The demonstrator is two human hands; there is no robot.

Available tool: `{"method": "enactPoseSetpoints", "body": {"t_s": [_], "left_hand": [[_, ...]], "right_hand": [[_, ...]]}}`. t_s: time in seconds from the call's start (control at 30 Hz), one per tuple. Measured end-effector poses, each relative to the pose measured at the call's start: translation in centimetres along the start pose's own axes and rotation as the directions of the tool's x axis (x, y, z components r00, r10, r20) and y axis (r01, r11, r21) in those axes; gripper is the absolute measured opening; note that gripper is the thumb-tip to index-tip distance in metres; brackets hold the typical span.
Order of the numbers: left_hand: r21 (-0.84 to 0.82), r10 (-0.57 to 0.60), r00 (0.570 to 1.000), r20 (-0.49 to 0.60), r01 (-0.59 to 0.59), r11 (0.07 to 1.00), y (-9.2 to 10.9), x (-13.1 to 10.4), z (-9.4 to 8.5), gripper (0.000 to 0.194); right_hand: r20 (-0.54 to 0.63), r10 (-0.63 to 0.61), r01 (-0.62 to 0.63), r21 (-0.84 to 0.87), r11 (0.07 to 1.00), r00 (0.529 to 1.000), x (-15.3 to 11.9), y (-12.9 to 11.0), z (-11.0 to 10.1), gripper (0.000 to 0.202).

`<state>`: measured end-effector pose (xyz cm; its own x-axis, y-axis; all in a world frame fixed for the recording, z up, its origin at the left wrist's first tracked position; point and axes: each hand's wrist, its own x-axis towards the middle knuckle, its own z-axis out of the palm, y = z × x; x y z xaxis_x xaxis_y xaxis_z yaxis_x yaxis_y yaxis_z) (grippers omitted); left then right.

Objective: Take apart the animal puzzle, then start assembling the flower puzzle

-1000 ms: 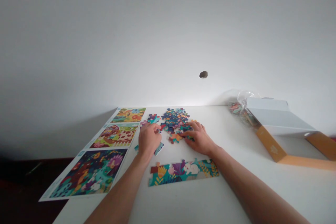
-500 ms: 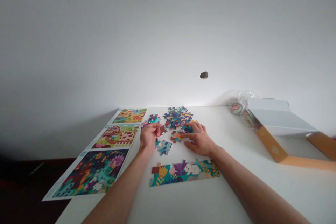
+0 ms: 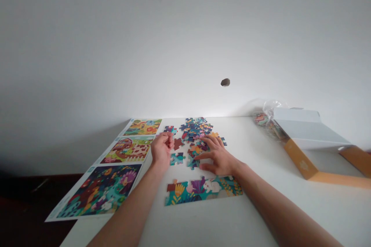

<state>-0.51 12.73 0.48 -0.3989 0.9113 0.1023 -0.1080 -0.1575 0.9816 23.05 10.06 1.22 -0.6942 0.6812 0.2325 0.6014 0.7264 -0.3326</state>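
Note:
My left hand [image 3: 162, 148] is closed, fingers curled together, to the left of the loose jigsaw pieces. What lies inside its fingers, if anything, is hidden. A brown puzzle piece [image 3: 177, 144] sits just beside its fingertips, and a teal puzzle piece [image 3: 176, 158] lies nearer to me. My right hand [image 3: 218, 156] is open, fingers spread over the near end of the heap of puzzle pieces [image 3: 195, 128]. Its thumb and index finger are close to a teal and purple piece [image 3: 191, 163]. Closer to me lies a joined strip of puzzle [image 3: 203, 191] with a white rabbit.
A sheet with three printed pictures [image 3: 100, 189] lies along the table's left side. At right stands an open orange and white box [image 3: 327, 175], with a clear plastic bag of pieces [image 3: 268, 123] beside it. Behind the table rises a wall [image 3: 185, 46] with a hole.
My left hand has drawn slightly left, exposing more of the brown piece. A teal piece has shifted right towards my right hand, whose fingers have moved slightly left.

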Motion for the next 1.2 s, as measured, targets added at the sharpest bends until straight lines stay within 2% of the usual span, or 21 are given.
{"method": "enactPoseSetpoints", "body": {"t_s": [0.13,0.3,0.57,0.63,0.7,0.77,0.87,0.93,0.97,1.07,1.2], "left_hand": [[0.191,0.023,0.999,-0.034,-0.016,0.981,-1.0,0.2,-0.4,0.011],[0.362,0.022,1.0,0.001,-0.021,0.932,-1.9,0.5,-0.8,0.017],[0.414,-0.019,0.995,0.1,-0.024,0.91,-2.2,0.4,-0.3,0.02],[0.428,0.025,0.993,0.113,-0.072,0.901,-1.9,0.3,-0.2,0.019],[0.469,0.119,0.98,0.16,-0.181,0.865,-1.5,0.0,-0.1,0.017],[0.508,0.203,0.934,0.294,-0.332,0.795,-1.1,-0.6,0.0,0.013],[0.53,0.207,0.789,0.579,-0.557,0.64,-0.6,-1.7,0.2,0.011],[0.545,0.156,0.702,0.695,-0.655,0.523,-0.4,-2.2,0.2,0.027],[0.554,0.128,0.678,0.724,-0.681,0.479,-0.5,-2.3,0.1,0.037],[0.566,0.051,0.645,0.763,-0.703,0.43,-0.6,-2.4,-0.2,0.053],[0.571,0.004,0.634,0.773,-0.698,0.432,-0.8,-2.0,-0.4,0.05]], "right_hand": [[-0.056,0.03,-0.031,-0.013,0.999,0.998,0.0,0.4,0.4,0.033],[-0.072,0.062,-0.063,-0.015,0.998,0.995,0.0,0.9,0.8,0.033],[-0.117,0.152,-0.16,-0.065,0.985,0.982,0.1,1.5,1.4,0.043],[-0.115,0.157,-0.165,-0.061,0.984,0.981,0.1,1.4,1.3,0.044],[-0.112,0.135,-0.142,-0.052,0.989,0.984,0.0,1.2,1.1,0.046],[-0.105,0.103,-0.107,-0.041,0.993,0.989,0.0,1.0,0.9,0.048],[-0.11,0.088,-0.093,-0.034,0.995,0.99,0.0,0.8,0.8,0.049],[-0.121,0.101,-0.106,-0.035,0.994,0.987,0.0,0.9,0.9,0.048],[-0.125,0.108,-0.113,-0.036,0.993,0.986,0.0,0.9,1.0,0.047],[-0.117,0.115,-0.12,-0.04,0.992,0.986,0.1,1.1,1.2,0.046],[-0.101,0.112,-0.117,-0.05,0.992,0.989,0.1,1.2,1.2,0.047]]}}
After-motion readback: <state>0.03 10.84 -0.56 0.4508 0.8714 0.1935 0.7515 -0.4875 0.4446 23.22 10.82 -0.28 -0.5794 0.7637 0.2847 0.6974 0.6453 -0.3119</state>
